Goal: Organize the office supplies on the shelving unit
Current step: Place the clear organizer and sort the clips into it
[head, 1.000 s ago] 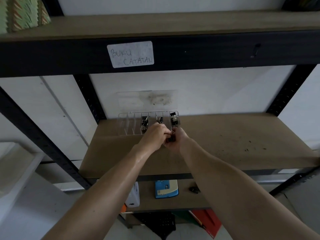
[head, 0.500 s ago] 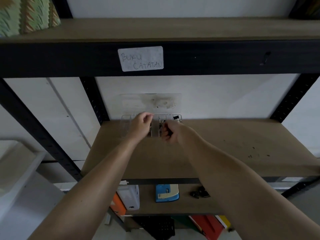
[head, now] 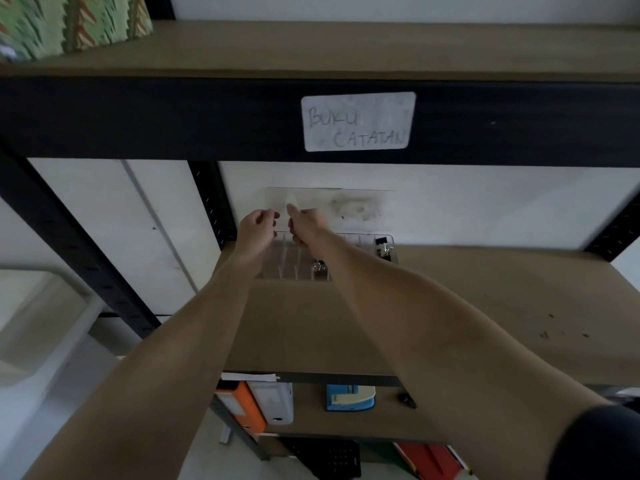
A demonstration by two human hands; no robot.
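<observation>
Both hands are up at the back of the middle shelf (head: pixel 450 306), reaching over a clear divided organizer box (head: pixel 301 268) that sits against the wall at about 12 o'clock. The left hand (head: pixel 256 225) has its fingers curled, the right hand (head: pixel 306 223) too, but whether either grips the box's raised clear lid (head: pixel 346 206) I can't tell. Binder clips (head: pixel 382 247) sit in the box's 3 o'clock end compartment. The beam above has a label (head: pixel 358 121) reading "BUKU CATATAN".
</observation>
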